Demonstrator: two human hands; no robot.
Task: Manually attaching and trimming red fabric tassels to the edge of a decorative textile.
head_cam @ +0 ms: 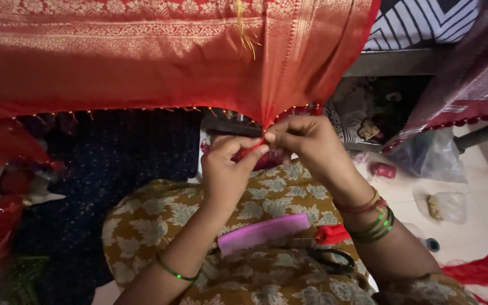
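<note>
Hanging across the top of the view, a red sari cloth [159,56] with gold woven borders, its long axis running left to right and its beaded lower edge dipping to a drawn-down point at the middle. Pinching that point from the left, the left hand [228,169], fingers closed on the fabric and a bit of red thread; pinching it from the right and touching the other hand, the right hand [306,144], fingers likewise closed tight on the edge. Lying below the cloth's point, on a lap in olive floral fabric [266,271], a pink comb [264,232], tilting up to the right, with black-handled scissors [331,260] and a small red bundle [331,233] just beside it. Spreading under the cloth to the left, a dark blue patterned fabric [120,164]. Showing to the lower right of the cloth, a pale tiled floor [481,220] with clear plastic bags [444,206] and a red tassel bunch [481,270]. Being cut off by the frame, the cloth's upper part and both ends; hiding behind the fingertips, whatever is being gripped at the very tip; staying too dark to make out, the clutter at far left.
</note>
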